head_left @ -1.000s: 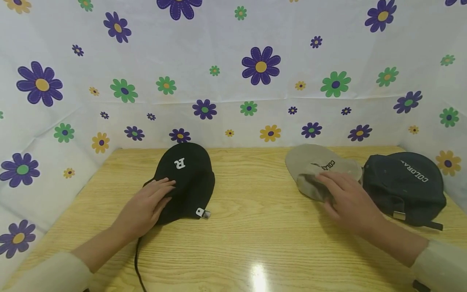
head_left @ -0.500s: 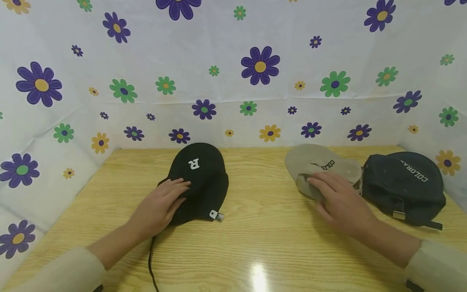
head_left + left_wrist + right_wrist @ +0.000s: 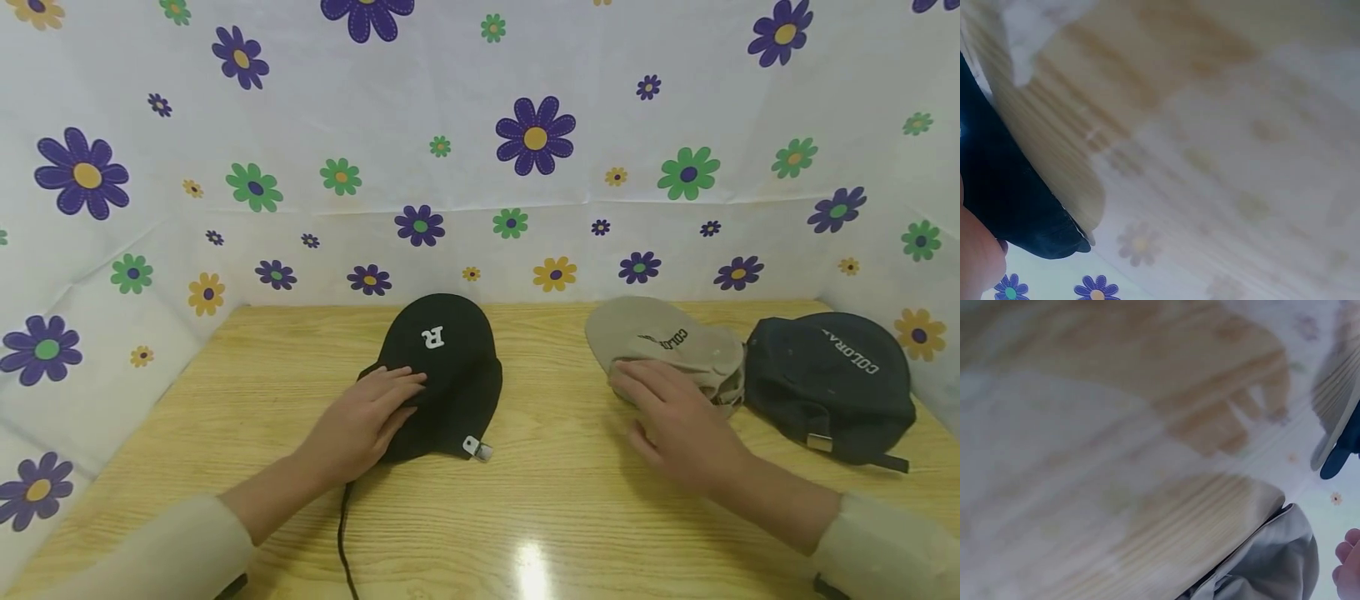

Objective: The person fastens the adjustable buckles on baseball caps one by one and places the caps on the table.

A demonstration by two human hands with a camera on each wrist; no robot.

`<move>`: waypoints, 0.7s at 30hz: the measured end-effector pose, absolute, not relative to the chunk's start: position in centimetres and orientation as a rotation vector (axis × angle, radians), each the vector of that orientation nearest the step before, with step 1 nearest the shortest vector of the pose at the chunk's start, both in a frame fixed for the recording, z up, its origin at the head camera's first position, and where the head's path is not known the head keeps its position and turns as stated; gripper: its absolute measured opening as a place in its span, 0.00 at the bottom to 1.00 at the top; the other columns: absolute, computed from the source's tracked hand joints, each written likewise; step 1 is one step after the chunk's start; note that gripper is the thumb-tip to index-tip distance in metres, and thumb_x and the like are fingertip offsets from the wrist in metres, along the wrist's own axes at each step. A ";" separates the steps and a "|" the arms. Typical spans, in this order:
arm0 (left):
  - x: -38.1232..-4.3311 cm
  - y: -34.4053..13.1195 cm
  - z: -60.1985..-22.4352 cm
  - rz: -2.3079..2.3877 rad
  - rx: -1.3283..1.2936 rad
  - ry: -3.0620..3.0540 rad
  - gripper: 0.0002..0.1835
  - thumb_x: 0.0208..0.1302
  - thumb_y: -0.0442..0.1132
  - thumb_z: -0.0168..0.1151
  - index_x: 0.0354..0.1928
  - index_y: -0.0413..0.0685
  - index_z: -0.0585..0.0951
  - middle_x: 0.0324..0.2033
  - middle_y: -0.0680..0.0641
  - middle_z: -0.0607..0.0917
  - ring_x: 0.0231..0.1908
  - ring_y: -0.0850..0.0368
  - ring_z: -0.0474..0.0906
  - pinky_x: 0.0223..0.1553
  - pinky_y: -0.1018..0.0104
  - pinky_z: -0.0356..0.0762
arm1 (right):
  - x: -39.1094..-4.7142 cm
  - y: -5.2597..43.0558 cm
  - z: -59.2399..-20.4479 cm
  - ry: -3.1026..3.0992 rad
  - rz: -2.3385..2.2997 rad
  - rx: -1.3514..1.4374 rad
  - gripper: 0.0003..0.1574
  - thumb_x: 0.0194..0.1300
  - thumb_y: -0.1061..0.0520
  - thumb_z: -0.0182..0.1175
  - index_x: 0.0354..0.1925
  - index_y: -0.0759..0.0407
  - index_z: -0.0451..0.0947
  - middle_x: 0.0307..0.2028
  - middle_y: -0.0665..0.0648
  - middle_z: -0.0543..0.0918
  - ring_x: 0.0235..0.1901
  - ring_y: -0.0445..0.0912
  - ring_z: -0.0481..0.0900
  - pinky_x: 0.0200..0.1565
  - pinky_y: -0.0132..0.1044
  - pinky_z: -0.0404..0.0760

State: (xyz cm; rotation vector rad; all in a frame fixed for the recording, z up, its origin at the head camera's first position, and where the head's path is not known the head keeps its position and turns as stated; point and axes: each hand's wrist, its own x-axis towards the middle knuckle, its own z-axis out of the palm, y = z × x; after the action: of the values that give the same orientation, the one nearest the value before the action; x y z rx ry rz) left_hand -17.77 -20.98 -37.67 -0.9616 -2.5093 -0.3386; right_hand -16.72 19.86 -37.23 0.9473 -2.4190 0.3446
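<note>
My left hand [image 3: 367, 425] holds a black cap [image 3: 457, 379] with a white letter R, its fingers over the top and its thumb lower on the side. A metal strap clasp [image 3: 477, 448] hangs at the cap's lower right. In the left wrist view, the dark cap [image 3: 1016, 187] fills the left edge beside part of the hand. My right hand [image 3: 678, 421] overlaps the lower left of a beige cap [image 3: 645, 325] with dark lettering. The right wrist view shows the beige cap's cloth [image 3: 1279, 556] and bare fingertips [image 3: 1344, 551] a little apart from it.
A dark navy cap [image 3: 832, 383] with pale lettering lies right against the beige one, its strap [image 3: 888, 463] sticking out toward the front right. A black cord [image 3: 342, 537] trails below the left hand. White flowered cloth [image 3: 465, 83] encloses the wooden table [image 3: 540, 492].
The left hand has slid to the right across the table with the black cap. The right hand has shifted left over the beige cap, which stays in place, as does the navy cap.
</note>
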 end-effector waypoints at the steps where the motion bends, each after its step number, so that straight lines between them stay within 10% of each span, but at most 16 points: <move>1: -17.8 -20.8 -37.7 -0.343 -0.963 -2.506 0.19 0.64 0.36 0.65 0.57 0.42 0.81 0.57 0.44 0.83 0.62 0.45 0.77 0.65 0.46 0.70 | -16.7 19.7 -37.2 -2.423 0.351 0.949 0.32 0.52 0.64 0.63 0.58 0.64 0.77 0.60 0.62 0.78 0.62 0.57 0.73 0.64 0.52 0.69; 21: -19.5 -14.5 -37.6 -0.772 -0.873 -2.561 0.17 0.70 0.38 0.59 0.58 0.43 0.81 0.57 0.46 0.84 0.62 0.48 0.77 0.69 0.50 0.66 | -16.4 16.2 -37.5 -2.551 0.400 1.014 0.27 0.56 0.60 0.63 0.55 0.61 0.78 0.60 0.61 0.79 0.61 0.56 0.75 0.67 0.56 0.68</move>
State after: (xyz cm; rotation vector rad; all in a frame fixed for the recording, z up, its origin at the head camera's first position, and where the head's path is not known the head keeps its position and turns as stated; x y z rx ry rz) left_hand -19.46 -14.50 -37.57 -0.8728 -2.5609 -0.7721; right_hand -16.42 16.25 -37.53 1.0135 -2.5510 0.3995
